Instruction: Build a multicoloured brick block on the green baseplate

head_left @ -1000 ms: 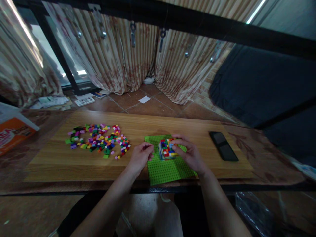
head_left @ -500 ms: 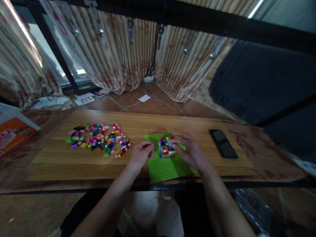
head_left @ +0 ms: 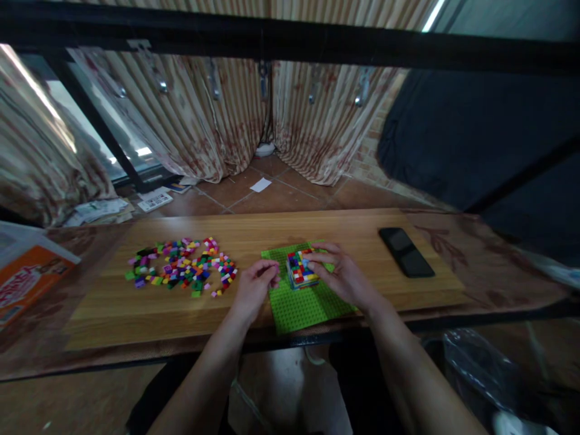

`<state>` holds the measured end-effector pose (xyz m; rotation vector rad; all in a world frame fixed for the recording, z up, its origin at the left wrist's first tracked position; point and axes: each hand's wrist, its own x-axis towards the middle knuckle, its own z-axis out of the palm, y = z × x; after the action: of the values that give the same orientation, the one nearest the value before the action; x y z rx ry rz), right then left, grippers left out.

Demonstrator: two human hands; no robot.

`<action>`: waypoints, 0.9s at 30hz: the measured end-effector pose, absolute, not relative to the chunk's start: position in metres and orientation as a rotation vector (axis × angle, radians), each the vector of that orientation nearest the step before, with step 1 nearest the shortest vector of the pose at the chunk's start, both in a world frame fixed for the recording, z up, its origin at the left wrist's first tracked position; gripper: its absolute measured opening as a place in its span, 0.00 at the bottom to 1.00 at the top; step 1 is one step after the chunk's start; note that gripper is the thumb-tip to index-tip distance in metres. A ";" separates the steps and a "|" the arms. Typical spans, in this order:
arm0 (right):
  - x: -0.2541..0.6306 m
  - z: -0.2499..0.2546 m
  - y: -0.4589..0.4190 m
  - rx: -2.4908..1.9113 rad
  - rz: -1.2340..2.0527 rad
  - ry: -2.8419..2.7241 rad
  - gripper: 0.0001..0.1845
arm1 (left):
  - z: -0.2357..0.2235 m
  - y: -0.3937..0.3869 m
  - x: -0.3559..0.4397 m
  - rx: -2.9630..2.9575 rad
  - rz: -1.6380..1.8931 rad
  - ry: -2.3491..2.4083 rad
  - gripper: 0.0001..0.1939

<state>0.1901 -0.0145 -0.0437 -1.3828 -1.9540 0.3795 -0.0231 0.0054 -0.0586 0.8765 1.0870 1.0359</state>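
Observation:
A small block of stacked toy bricks (head_left: 299, 277), its top a patchwork of red, blue, white, yellow and orange, stands on the green studded baseplate (head_left: 299, 311). From the right, my right hand (head_left: 347, 277) reaches over the stack, thumb and index finger closed at a light blue toy brick (head_left: 306, 264) on its top. My left hand (head_left: 256, 283) hovers by the baseplate's left edge, apart from the stack. Its thumb and fingers are pinched together; whatever they may hold is too small to make out.
Loose bricks of many colours (head_left: 181, 266) lie spread over the left part of the wooden board (head_left: 158, 317). A black phone (head_left: 406, 252) rests at the right. An orange and white box (head_left: 34, 275) stands far left, and curtains (head_left: 235, 121) hang beyond.
The camera view has turned slightly, shifting the whole scene. Both hands keep nearly the same places, the right at the top of the stack and the left pinched beside it.

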 end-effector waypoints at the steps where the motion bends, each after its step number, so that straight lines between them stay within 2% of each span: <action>1: 0.190 -0.046 -0.015 -1.373 0.429 -1.939 0.13 | -0.057 0.005 -0.025 0.891 1.054 1.080 0.11; 5: 0.188 -0.051 -0.019 -1.278 0.624 -1.843 0.17 | -0.049 0.000 -0.033 1.015 1.126 1.081 0.12; 9: 0.189 -0.049 -0.024 -1.230 0.679 -1.684 0.25 | -0.044 -0.011 -0.033 1.156 1.156 1.143 0.11; 16: 0.189 -0.052 -0.020 -1.179 0.702 -1.508 0.15 | -0.030 -0.017 -0.010 1.614 1.209 1.402 0.07; 21: 0.186 -0.053 -0.019 -1.164 0.690 -1.594 0.14 | -0.022 -0.018 0.010 1.829 1.187 1.559 0.06; 27: 0.188 -0.051 -0.021 -1.185 0.697 -1.614 0.14 | -0.017 -0.025 0.028 1.956 1.084 1.655 0.10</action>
<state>0.1884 -0.0205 -0.0512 -1.1848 -1.6141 0.6966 0.0278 -0.0247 -0.0167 1.9558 1.6547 1.0841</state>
